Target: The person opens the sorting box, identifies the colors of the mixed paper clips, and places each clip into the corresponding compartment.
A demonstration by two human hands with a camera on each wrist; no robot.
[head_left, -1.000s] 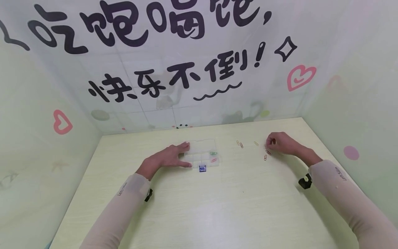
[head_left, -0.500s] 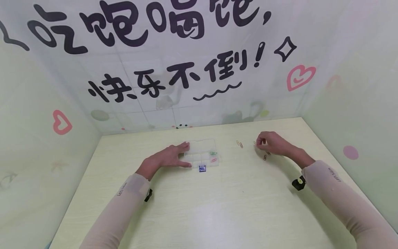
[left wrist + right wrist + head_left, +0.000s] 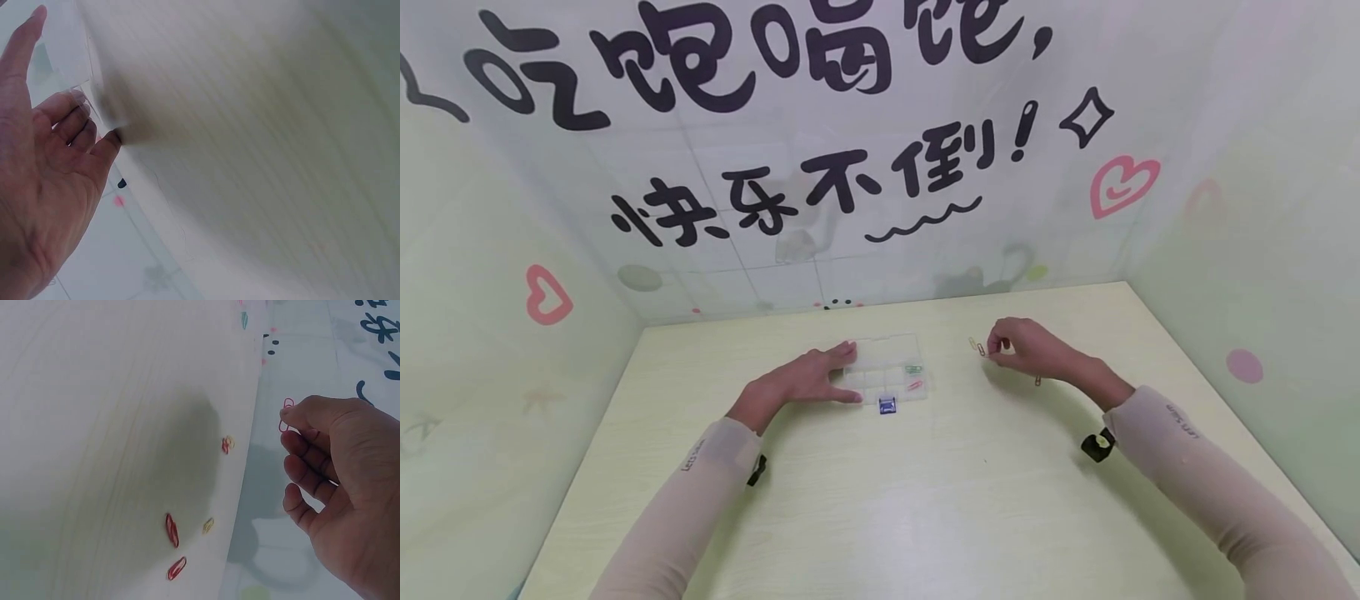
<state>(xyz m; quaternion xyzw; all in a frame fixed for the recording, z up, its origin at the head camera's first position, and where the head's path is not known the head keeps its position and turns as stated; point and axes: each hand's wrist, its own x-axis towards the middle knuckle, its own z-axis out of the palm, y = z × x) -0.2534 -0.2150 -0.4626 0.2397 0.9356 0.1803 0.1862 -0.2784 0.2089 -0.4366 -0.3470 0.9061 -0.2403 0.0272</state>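
Observation:
A clear compartment box (image 3: 891,367) lies at mid-table. It holds a green clip (image 3: 913,368), a pink clip (image 3: 915,385) and a blue piece (image 3: 888,406) at its front edge. My left hand (image 3: 820,377) rests flat on the box's left side with the fingers stretched out; the left wrist view shows those fingers (image 3: 75,122) against the clear plastic (image 3: 65,53). My right hand (image 3: 994,348) hovers right of the box and pinches a pink paper clip (image 3: 285,416) between thumb and forefinger, as the right wrist view shows.
Loose paper clips lie on the pale wooden table (image 3: 925,500): a pair (image 3: 976,346) near my right hand, one (image 3: 1038,380) under the wrist. The right wrist view shows red clips (image 3: 171,529) and a yellow clip (image 3: 208,525). Printed walls close in three sides.
My right hand has moved left from the loose clips toward the box, carrying a clip pinched in its fingertips. The left hand and the box have stayed put.

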